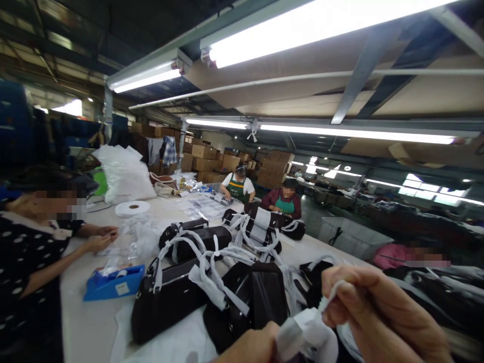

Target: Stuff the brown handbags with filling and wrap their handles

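In my right hand [381, 307], thumb and fingers pinch the end of a thin white wrapping strip [321, 330] at the lower right. My left hand [255, 345] shows only partly at the bottom edge, closed against the lower part of the same white material. The strip hangs bunched between the two hands, and what lies under it is hidden. Just beyond my hands lie dark handbags [172, 297], their handles [215, 267] wrapped in white strips. White sheet material [170, 338] is spread under the nearest bags.
A blue tape dispenser [113, 283] stands on the table [75, 322] at left, near a co-worker's hands [104, 237]. Behind it are clear plastic bags [139, 237] and a white roll [132, 208]. Two people work at the far end. A pale bin [351, 237] stands at right.
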`<move>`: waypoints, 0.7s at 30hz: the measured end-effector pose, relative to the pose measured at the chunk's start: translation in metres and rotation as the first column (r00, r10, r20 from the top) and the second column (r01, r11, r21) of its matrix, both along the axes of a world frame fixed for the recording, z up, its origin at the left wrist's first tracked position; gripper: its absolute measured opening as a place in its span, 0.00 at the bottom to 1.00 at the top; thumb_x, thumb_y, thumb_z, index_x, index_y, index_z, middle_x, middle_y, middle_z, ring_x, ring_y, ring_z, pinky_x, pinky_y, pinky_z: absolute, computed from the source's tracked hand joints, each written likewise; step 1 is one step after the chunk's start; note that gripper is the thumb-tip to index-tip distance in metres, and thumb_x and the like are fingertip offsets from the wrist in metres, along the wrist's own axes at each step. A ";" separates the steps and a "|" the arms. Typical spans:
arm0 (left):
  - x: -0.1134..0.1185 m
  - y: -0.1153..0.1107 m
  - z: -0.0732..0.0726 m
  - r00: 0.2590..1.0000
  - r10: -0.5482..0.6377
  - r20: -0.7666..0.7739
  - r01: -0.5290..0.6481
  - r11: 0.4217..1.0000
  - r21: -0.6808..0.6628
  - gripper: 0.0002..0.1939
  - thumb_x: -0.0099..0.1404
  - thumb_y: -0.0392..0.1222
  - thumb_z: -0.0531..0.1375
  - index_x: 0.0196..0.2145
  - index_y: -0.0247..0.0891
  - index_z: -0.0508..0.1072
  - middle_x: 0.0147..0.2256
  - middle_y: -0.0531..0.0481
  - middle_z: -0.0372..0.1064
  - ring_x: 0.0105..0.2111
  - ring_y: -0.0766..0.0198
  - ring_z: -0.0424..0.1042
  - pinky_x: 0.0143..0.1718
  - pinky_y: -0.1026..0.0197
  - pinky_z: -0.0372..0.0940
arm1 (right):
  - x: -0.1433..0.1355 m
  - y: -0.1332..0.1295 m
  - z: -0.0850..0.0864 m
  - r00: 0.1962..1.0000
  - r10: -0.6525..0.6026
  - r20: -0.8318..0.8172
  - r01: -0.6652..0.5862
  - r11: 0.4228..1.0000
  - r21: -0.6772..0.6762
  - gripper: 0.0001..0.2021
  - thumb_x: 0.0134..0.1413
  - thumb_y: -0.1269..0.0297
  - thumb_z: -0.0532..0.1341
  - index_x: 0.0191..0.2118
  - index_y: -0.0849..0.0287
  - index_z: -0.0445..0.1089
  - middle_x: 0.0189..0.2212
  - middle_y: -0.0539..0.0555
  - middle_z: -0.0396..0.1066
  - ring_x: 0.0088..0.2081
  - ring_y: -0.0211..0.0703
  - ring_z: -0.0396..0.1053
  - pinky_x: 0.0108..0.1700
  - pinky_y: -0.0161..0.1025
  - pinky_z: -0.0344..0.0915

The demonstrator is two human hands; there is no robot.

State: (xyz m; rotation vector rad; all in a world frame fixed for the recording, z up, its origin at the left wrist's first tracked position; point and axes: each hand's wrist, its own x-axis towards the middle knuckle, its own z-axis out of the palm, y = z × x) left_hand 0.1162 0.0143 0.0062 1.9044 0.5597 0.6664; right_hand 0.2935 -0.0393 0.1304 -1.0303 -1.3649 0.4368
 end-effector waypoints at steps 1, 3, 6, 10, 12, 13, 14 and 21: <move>-0.003 0.000 0.009 0.997 -0.071 0.032 0.074 0.992 -0.105 0.11 0.58 0.45 0.62 0.39 0.43 0.69 0.25 0.57 0.63 0.23 0.68 0.62 0.23 0.67 0.55 | -0.001 0.002 0.005 0.999 -0.001 0.034 0.002 1.000 -0.022 0.14 0.54 0.49 0.66 0.30 0.54 0.71 0.21 0.50 0.68 0.23 0.39 0.66 0.27 0.34 0.68; -0.008 0.005 0.027 0.982 -0.145 0.124 0.179 0.924 -0.339 0.10 0.59 0.48 0.60 0.34 0.41 0.64 0.21 0.60 0.55 0.17 0.73 0.53 0.18 0.69 0.49 | 0.002 0.009 0.011 0.997 -0.009 0.076 0.016 0.995 -0.094 0.17 0.52 0.46 0.66 0.28 0.55 0.71 0.21 0.50 0.69 0.22 0.38 0.67 0.27 0.34 0.69; -0.014 0.029 0.057 0.976 -0.024 0.217 0.140 0.831 -0.538 0.16 0.59 0.52 0.61 0.33 0.42 0.58 0.18 0.65 0.49 0.13 0.76 0.43 0.14 0.71 0.42 | 0.020 0.016 0.010 0.996 -0.047 0.072 0.061 0.976 -0.210 0.22 0.44 0.41 0.68 0.30 0.58 0.75 0.24 0.54 0.74 0.23 0.40 0.70 0.24 0.35 0.71; -0.011 0.088 0.115 0.947 0.175 0.271 -0.043 0.901 -0.432 0.10 0.63 0.43 0.59 0.32 0.40 0.58 0.17 0.65 0.48 0.12 0.77 0.44 0.14 0.74 0.40 | 0.056 0.003 -0.001 0.993 -0.112 0.040 0.119 0.938 -0.326 0.26 0.41 0.41 0.70 0.39 0.59 0.77 0.42 0.61 0.77 0.34 0.48 0.76 0.26 0.35 0.73; -0.010 0.117 0.157 0.932 0.241 0.271 -0.157 0.941 -0.299 0.03 0.66 0.36 0.53 0.33 0.38 0.61 0.17 0.65 0.49 0.12 0.78 0.46 0.16 0.75 0.41 | 0.076 -0.010 -0.005 0.987 -0.159 0.039 0.162 0.915 -0.369 0.27 0.42 0.41 0.70 0.41 0.60 0.77 0.41 0.62 0.77 0.35 0.48 0.76 0.27 0.35 0.74; -0.010 0.129 0.181 0.927 0.260 0.272 -0.217 0.960 -0.178 0.02 0.67 0.34 0.52 0.35 0.35 0.63 0.16 0.66 0.48 0.11 0.79 0.46 0.18 0.75 0.42 | 0.086 -0.017 -0.007 0.981 -0.188 0.038 0.188 0.905 -0.382 0.27 0.42 0.41 0.70 0.42 0.60 0.77 0.39 0.62 0.77 0.34 0.48 0.76 0.27 0.35 0.74; -0.010 0.138 0.204 0.941 0.236 0.244 -0.239 0.971 -0.019 0.06 0.67 0.34 0.51 0.38 0.30 0.66 0.16 0.67 0.49 0.12 0.81 0.48 0.20 0.75 0.44 | 0.096 -0.024 -0.009 0.975 -0.220 0.030 0.214 0.896 -0.388 0.27 0.43 0.42 0.70 0.42 0.60 0.77 0.38 0.61 0.78 0.33 0.47 0.75 0.27 0.35 0.74; -0.014 0.164 0.283 0.864 0.503 0.031 -0.167 0.227 0.960 0.39 0.58 0.43 0.26 0.41 0.02 0.62 0.36 0.53 0.63 0.43 0.54 0.71 0.35 0.61 0.51 | 0.154 -0.082 -0.037 0.869 -0.459 -0.184 0.367 0.848 -0.381 0.21 0.37 0.46 0.74 0.35 0.56 0.77 0.35 0.58 0.76 0.29 0.41 0.71 0.23 0.33 0.70</move>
